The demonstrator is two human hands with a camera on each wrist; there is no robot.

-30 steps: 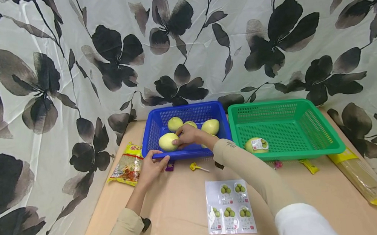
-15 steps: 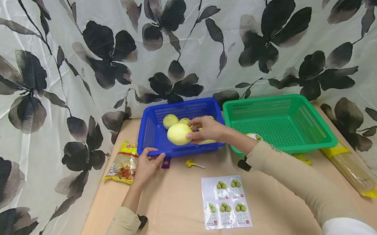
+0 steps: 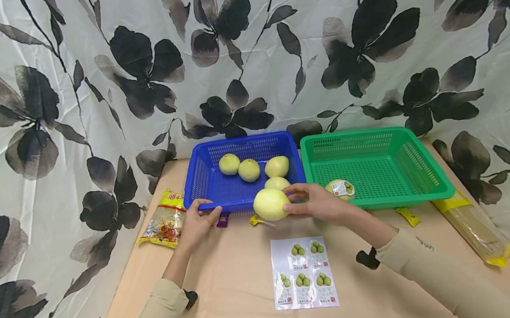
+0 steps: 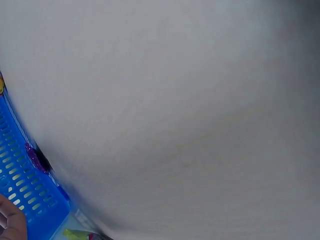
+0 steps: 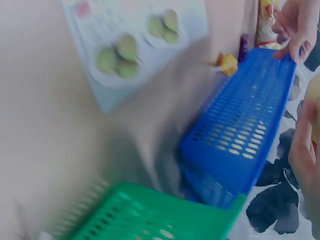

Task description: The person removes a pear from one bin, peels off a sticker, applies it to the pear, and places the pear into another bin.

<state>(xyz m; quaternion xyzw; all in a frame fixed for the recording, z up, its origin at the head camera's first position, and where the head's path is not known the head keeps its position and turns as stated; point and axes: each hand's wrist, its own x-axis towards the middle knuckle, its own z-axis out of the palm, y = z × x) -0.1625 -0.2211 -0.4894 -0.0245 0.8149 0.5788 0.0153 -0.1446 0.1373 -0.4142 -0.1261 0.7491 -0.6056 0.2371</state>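
Note:
My right hand (image 3: 316, 201) pinches a smooth, pale yellow-green round fruit (image 3: 270, 204) between thumb and fingers, in front of the blue basket (image 3: 240, 199). In the head view this fruit overlaps the basket's front rim. With thumb and fingers, my left hand (image 3: 195, 226) grips the basket's front left rim; the right wrist view also has this left hand (image 5: 295, 27) on the rim. Several similar fruits (image 3: 249, 170) lie inside. The green basket (image 3: 376, 168) at the right holds one fruit with a round label (image 3: 343, 188).
A sheet of fruit stickers (image 3: 304, 273) lies on the table before me. A noodle bag (image 3: 165, 221) is left of the blue basket, and a long yellow-ended pack (image 3: 476, 230) lies far right. Small sweets, including a yellow lollipop (image 3: 256, 220), lie along the baskets' front.
My right hand has lifted the fruit out of the blue basket and brought it right and toward me, past the front rim. My left hand has stayed on the rim.

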